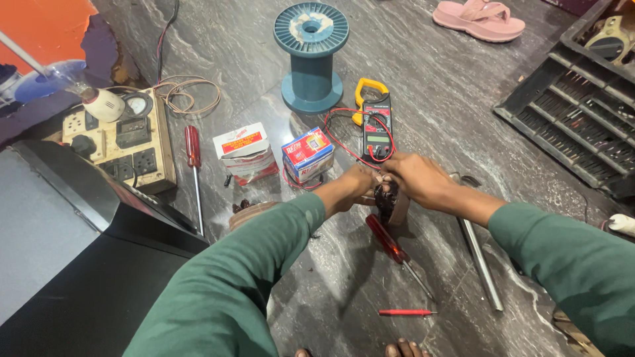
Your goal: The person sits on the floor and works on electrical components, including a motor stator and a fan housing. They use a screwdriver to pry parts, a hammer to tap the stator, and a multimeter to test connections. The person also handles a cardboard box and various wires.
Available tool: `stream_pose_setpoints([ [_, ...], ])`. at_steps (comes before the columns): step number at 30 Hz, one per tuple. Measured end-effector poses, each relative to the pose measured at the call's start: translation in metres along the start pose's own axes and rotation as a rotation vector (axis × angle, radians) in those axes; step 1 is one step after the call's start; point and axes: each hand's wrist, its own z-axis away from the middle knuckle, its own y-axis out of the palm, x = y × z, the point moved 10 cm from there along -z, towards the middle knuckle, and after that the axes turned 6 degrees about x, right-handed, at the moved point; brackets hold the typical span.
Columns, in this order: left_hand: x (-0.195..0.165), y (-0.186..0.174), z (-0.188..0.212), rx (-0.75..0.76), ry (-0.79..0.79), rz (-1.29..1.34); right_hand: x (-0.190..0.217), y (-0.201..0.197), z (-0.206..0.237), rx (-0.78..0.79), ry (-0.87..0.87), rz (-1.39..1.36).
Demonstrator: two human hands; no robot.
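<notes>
Sitting between both hands (387,188) (gripped): a small dark motor part (387,198).

My left hand (350,188) and right hand (417,180) cover most of the small dark wound part (386,196) between them, so its shape and how my fingers close on it I cannot tell; the black slotted plastic crate (575,112) runs off the right edge; the pink rubber sandal (479,18) is cut by the top edge; the white object (623,224) at the right edge shows only its end; my toes (405,348) barely clear the bottom edge.
</notes>
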Motion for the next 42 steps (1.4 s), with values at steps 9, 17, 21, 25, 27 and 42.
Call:
stream_pose_setpoints([
  [9,-0.002,0.002,-0.012,-0.048,0.077,0.054,0.007,-0.010,0.001,-0.042,-0.065,0.035],
  [17,-0.004,-0.018,-0.002,-0.260,0.132,-0.010,-0.049,-0.001,-0.005,-0.126,-0.026,-0.127],
  [21,-0.013,-0.022,0.004,-0.327,0.140,-0.044,-0.082,0.044,0.000,0.060,0.181,-0.239],
  [25,-0.022,-0.020,-0.011,-0.255,0.159,-0.013,-0.100,0.087,0.013,0.260,0.466,-0.534],
  [27,-0.022,-0.021,-0.019,-0.229,0.148,-0.016,-0.101,0.086,0.010,0.255,0.514,-0.525],
  [42,-0.015,-0.013,-0.032,-0.100,0.437,0.454,-0.124,0.082,-0.025,-0.301,0.473,-0.678],
])
